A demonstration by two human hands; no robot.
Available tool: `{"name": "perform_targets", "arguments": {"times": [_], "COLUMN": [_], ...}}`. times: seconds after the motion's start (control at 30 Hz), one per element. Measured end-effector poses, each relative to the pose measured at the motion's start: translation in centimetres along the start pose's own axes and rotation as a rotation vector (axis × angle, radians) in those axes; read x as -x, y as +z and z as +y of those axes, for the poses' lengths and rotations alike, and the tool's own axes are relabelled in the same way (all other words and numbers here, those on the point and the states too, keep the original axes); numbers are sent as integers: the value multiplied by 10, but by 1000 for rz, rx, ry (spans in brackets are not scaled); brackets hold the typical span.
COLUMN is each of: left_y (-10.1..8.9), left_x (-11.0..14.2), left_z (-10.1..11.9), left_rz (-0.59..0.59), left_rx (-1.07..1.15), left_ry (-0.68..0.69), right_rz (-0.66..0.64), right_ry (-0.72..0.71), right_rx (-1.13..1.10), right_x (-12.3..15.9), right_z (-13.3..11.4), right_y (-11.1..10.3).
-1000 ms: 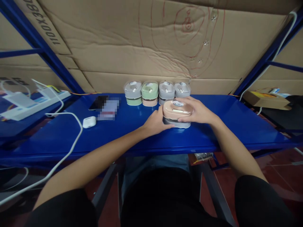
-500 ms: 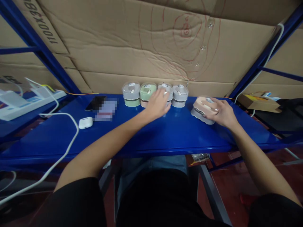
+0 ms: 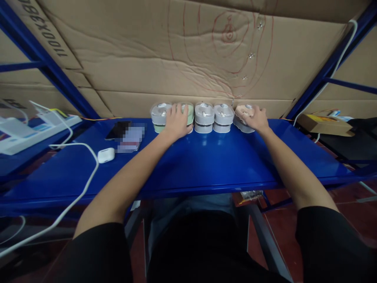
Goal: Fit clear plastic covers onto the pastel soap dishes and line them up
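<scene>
Along the back of the blue table stands a row of small two-tier lunch boxes with clear domed covers. My left hand is curled over the green-topped lunch box, its thumb low at the box's right front; the fingers partly cover it. To the left stands a grey-topped lunch box with a green base. Two grey lunch boxes, one and another, stand upright in the middle. At the right end, my right hand grips a peach-topped lunch box, which tilts beside the row.
A white earbud case, a dark phone and a blurred-out item lie on the table's left. A white cable and power strip are farther left. Cardboard backs the table; an open carton stands right.
My right hand has carried the peach-topped lunch box left and back to the row's end. My left hand has moved left from the grey lunch box onto the green-topped one.
</scene>
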State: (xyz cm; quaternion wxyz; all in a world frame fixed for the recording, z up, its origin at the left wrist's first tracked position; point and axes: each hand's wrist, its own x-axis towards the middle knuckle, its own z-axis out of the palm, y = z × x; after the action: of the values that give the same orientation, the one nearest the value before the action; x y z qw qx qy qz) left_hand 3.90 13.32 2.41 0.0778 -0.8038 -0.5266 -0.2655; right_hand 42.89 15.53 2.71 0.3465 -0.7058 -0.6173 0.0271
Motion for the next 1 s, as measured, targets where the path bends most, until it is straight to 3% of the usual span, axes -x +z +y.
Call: {"name": "perform_targets", "arguments": {"times": [0.13,0.3,0.47,0.63,0.8,1.0], "left_y": [-1,-2,-7,-9,-7,-8], "left_x": [6,20,28,30,31,33], "left_z": [6,19,23,22,22,22], "left_rz": [53,126,116,121,136,138], "left_rx": [-93,-158,-147,-141,-139,-137], "left_ry": [21,54,66,40,65,64], "right_rz": [19,-2,29,146,113,-21], "right_ry": [117,56,65,212,335,258], "right_rx": [93,97,136,144,172,181], "right_x": [2,12,14,4,1,-2], "right_z": [-16,-27,-32,5,56,64], "right_y": [7,12,10,-4,-7,4]}}
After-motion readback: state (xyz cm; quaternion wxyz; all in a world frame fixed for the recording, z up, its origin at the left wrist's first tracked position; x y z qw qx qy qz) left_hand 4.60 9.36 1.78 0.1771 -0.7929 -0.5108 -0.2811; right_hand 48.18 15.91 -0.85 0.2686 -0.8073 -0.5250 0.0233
